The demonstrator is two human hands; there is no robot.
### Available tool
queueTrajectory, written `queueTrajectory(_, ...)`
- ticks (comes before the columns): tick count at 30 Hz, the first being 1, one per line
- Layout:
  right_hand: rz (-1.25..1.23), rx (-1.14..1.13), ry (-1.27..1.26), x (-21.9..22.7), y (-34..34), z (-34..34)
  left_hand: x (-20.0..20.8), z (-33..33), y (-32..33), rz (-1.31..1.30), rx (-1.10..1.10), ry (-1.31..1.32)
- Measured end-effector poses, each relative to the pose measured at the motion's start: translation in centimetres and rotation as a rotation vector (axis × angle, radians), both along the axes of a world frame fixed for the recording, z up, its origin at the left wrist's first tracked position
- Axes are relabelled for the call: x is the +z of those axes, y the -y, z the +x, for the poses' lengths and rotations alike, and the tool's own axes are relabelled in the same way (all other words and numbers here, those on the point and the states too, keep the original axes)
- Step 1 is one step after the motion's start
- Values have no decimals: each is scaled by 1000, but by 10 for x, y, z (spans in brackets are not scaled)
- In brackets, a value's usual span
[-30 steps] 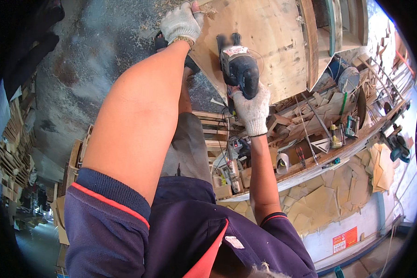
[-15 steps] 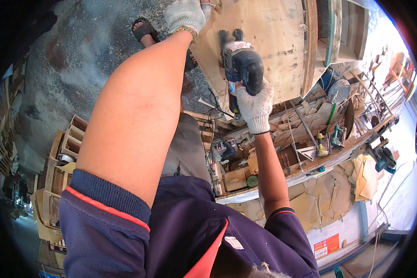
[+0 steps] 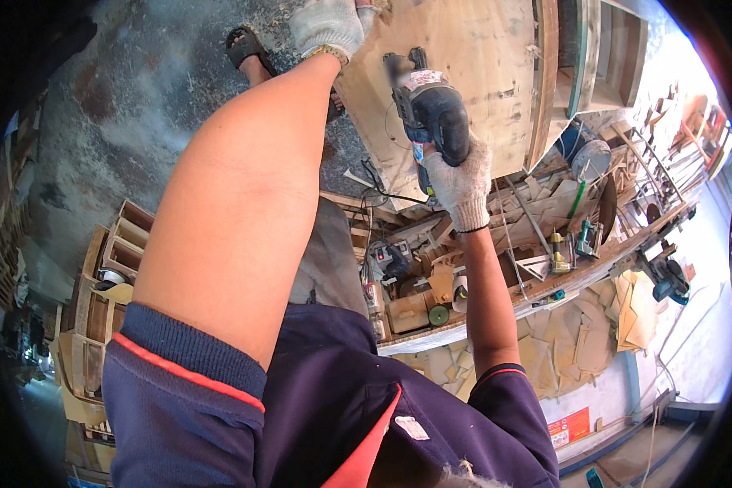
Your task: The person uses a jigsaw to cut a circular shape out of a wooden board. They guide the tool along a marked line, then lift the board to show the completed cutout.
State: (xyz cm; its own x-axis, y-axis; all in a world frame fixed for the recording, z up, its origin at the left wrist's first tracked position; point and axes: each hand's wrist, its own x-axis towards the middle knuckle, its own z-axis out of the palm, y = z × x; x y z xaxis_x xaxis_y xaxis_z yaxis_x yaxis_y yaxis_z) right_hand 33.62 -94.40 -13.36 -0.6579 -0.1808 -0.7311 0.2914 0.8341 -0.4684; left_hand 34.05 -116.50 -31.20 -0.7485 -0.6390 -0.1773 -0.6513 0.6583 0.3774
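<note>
My right hand [image 3: 462,172], in a knitted white work glove, is wrapped around the handle of a dark blue and black jigsaw [image 3: 439,122]. The jigsaw rests on a pale plywood panel [image 3: 488,49], near its left and near edges. A thin curved line shows on the wood beside the tool. My left hand [image 3: 327,26], also gloved, is at the panel's far left edge. The top of the picture cuts off most of its fingers, so its grip is hidden. A dark power cord [image 3: 390,193] trails from the jigsaw's rear.
Below the panel, a long cluttered bench [image 3: 496,305] holds wood scraps, a green-handled tool [image 3: 584,236] and a blue bucket [image 3: 591,159]. Wooden frames [image 3: 114,317] stand at left. A sandalled foot [image 3: 248,53] is on the stained floor [image 3: 138,106].
The jigsaw and my right hand have shifted slightly to the right, and the tool's rear has swung right. My left hand has stayed nearly in place.
</note>
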Motion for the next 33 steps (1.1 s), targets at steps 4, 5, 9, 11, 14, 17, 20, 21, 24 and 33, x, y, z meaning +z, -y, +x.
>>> queueTrajectory(4,-13,60,-89,-1,0,0,-1,-1,-1,0,-2,21)
queueTrajectory(5,-9,60,-90,-1,0,0,-1,-1,-1,-8,-3,4)
queueTrajectory(9,-43,94,-130,1,1,-2,-1,1,0,-14,-14,-13)
queueTrajectory(11,-20,92,-122,1,1,-2,-1,1,0,-13,-17,2)
queueTrajectory(14,-25,59,-126,1,3,-1,1,0,0,-15,-14,29)
queueTrajectory(17,-16,73,-142,0,4,-1,3,0,-1,-6,-10,46)
queueTrajectory(20,4,109,-133,2,5,-3,5,-1,-1,14,-6,54)
queueTrajectory(21,9,119,-124,4,5,-5,5,-2,0,18,-7,52)
queueTrajectory(24,-2,114,-101,6,7,-9,6,-3,1,37,1,66)
queueTrajectory(33,68,157,-20,4,6,-20,9,-3,0,45,4,58)
